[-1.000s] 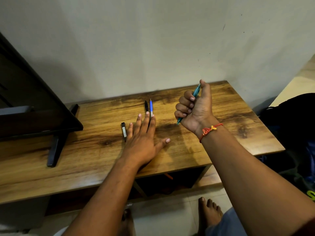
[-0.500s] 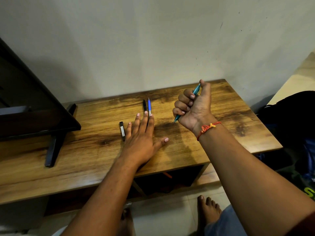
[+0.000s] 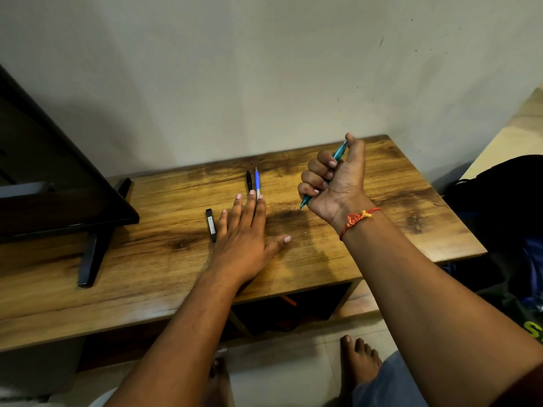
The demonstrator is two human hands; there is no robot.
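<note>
One teal pen (image 3: 338, 152) fisted in R hand (image 3: 338, 183), thumb on top end. L hand (image 3: 244, 230) flat, fingers straight, beside it. Push thumb straight down, fist tight.

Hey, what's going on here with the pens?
A person is at a wooden table. The right hand grips a teal pen in a fist above the table, thumb on its top end, tip pointing down. The left hand lies flat on the table, its fingertips at the near ends of a black pen and a blue pen lying side by side. A short black stick lies just left of that hand.
</note>
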